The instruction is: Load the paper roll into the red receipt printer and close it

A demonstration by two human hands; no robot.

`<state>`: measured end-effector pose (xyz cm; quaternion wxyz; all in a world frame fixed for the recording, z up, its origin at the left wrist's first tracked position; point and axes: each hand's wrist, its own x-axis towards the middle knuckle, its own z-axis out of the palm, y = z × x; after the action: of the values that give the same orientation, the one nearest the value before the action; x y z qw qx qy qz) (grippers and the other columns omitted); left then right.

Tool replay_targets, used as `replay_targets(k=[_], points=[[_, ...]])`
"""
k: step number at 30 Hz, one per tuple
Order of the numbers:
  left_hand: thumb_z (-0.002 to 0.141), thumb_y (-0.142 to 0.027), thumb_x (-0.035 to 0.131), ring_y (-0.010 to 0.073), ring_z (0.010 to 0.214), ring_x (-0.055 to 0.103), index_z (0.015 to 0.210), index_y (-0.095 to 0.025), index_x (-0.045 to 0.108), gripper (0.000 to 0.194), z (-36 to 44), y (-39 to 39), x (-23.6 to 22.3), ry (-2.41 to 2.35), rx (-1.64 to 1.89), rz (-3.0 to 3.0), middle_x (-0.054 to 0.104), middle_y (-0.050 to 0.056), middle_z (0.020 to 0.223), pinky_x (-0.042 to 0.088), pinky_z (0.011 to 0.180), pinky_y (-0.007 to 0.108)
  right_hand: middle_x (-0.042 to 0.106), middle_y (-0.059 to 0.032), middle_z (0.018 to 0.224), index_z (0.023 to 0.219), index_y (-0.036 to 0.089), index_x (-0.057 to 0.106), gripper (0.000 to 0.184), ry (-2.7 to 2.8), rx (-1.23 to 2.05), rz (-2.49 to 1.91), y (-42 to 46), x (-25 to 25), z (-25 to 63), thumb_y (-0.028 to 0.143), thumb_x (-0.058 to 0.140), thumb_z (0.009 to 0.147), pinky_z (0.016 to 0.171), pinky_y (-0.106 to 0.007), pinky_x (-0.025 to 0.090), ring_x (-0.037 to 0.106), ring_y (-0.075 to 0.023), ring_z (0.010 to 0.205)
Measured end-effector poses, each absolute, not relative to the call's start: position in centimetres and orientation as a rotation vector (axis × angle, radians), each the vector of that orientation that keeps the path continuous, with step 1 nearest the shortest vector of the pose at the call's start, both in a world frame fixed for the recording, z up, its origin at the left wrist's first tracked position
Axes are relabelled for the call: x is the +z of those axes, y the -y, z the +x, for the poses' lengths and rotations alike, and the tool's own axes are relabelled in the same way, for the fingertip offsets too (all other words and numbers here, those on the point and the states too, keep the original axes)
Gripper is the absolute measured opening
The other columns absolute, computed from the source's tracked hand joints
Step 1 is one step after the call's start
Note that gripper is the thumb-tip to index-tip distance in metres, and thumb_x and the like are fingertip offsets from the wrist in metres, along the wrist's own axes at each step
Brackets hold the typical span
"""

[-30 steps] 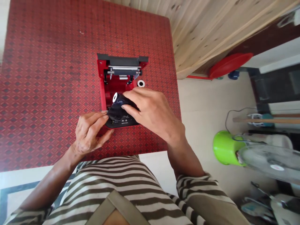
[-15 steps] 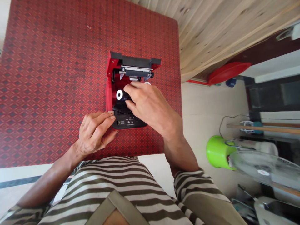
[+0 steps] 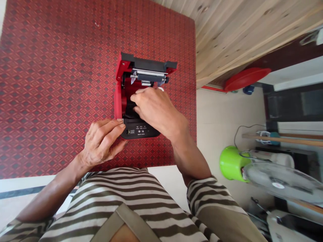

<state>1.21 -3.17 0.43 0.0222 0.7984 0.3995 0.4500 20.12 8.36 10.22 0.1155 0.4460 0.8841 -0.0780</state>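
Observation:
A small red-and-black printer rests on the patterned table, its lid raised and a roller showing under it. My left hand grips the printer's front left corner, fingertips on the top edge and thumb lower down. Inside the open bay is my right hand, its fingers curled down over a black roll that they mostly hide. A white round end peeks out beyond the knuckles. The fingertips' exact hold on the roll is covered by the hand.
The red patterned tabletop extends left and behind the printer. A pale wooden plank surface borders it at the upper right. Beyond the right edge are a green bucket, a fan and a red basin.
My right hand has shifted slightly left and deeper into the bay. The roll's white left end, visible before, is now out of sight. My left hand stays at the corner.

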Motion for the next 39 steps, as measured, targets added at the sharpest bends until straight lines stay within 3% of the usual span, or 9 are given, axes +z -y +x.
replay_targets(k=[8,16,29,39], points=[[0.087,-0.026,0.086,0.0260,0.113,0.075,0.156,-0.020,0.048,0.080,1.2,3.1,0.3,-1.242,1.383,2.516,0.074,0.011,0.124,0.063,0.097,0.037,0.079,-0.0159,0.120,0.123,0.012,0.076,0.032,-2.506,-0.329,1.329,-7.9,11.6,20.2,0.009,0.048,0.107,0.088,-0.040,0.054,0.075,-0.0289,0.105],[0.084,-0.026,0.088,0.0294,0.114,0.074,0.153,-0.014,0.053,0.079,1.1,3.1,0.1,-1.205,1.403,2.533,0.073,0.016,0.124,0.065,0.094,0.041,0.082,-0.0071,0.109,0.112,0.017,0.080,0.025,-2.969,-0.950,1.066,-6.2,10.5,24.3,0.030,0.059,0.110,0.098,-0.037,0.053,0.075,-0.0215,0.102],[0.086,-0.031,0.087,0.0282,0.112,0.076,0.153,-0.024,0.052,0.075,1.1,3.0,0.1,-1.247,1.419,2.525,0.075,0.012,0.121,0.066,0.091,0.042,0.079,-0.0006,0.093,0.094,0.018,0.077,0.017,-3.047,-1.340,1.139,-7.1,9.0,24.9,0.013,0.063,0.102,0.085,-0.028,0.049,0.071,-0.0141,0.087],[0.081,-0.027,0.091,0.0294,0.113,0.076,0.152,-0.016,0.053,0.081,1.1,3.0,-0.1,-1.199,1.443,2.537,0.074,0.015,0.123,0.065,0.092,0.042,0.078,-0.0018,0.096,0.095,0.019,0.073,0.013,-3.025,-1.395,1.467,-7.0,9.2,24.8,0.017,0.061,0.098,0.085,-0.032,0.049,0.067,-0.0166,0.086]])
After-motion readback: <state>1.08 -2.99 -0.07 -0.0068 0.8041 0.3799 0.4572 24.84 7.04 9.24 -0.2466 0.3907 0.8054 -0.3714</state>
